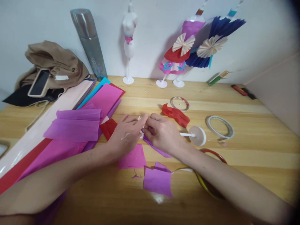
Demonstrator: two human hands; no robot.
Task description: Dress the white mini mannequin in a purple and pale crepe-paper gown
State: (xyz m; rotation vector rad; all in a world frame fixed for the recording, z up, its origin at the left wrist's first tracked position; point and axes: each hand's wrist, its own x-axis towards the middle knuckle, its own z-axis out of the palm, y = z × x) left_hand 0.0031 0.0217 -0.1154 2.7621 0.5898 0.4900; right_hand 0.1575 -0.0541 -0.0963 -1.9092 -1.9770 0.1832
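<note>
A small white mannequin lies on its side under my hands, its round base [198,136] and stem showing to the right of my right wrist. My left hand [126,134] is closed around the mannequin's upper end, where only bits of white show. My right hand [161,131] meets it with fingers pinched, and a strip of purple crepe paper [158,149] comes out from beneath. The exact fingertip contact is hidden. Close in front lie a pink paper square [133,157] and a folded purple piece [158,181]. Crumpled red paper [175,115] sits beyond my right hand.
Paper sheets [105,95] are piled on the left, near a bottle [90,43] and brown cloth [56,59]. A bare mannequin [129,31] and two dressed ones stand at the wall. Tape rolls [220,127] lie right; a red-yellow ring [203,184] is partly under my right forearm.
</note>
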